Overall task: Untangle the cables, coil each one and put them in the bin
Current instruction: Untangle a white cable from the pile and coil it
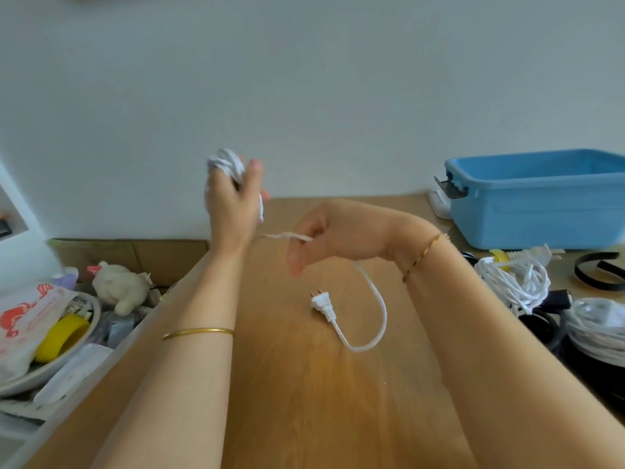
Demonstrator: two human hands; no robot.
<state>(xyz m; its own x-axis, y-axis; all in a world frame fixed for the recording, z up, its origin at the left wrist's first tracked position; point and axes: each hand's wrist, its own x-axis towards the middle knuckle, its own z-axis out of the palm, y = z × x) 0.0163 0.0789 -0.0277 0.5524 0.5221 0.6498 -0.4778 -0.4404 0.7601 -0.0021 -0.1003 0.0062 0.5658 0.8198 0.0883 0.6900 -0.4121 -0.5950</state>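
Two bare hands work a white cable (381, 301) above a wooden table (304, 401). The left hand (233, 204) is raised, its fingers curled round a small coil (226, 162) of the cable. The right hand (333, 231) pinches the strand that runs from the coil, and the tail loops down to a two-pin plug (321, 303) lying on the table. A blue bin (541, 211) stands far right, near a heap of other cables (517, 286). The cable looks light, soft and springy, so the loops may slip loose. Grip across the whole bundle and guide the tail near the coil, not by the plug.
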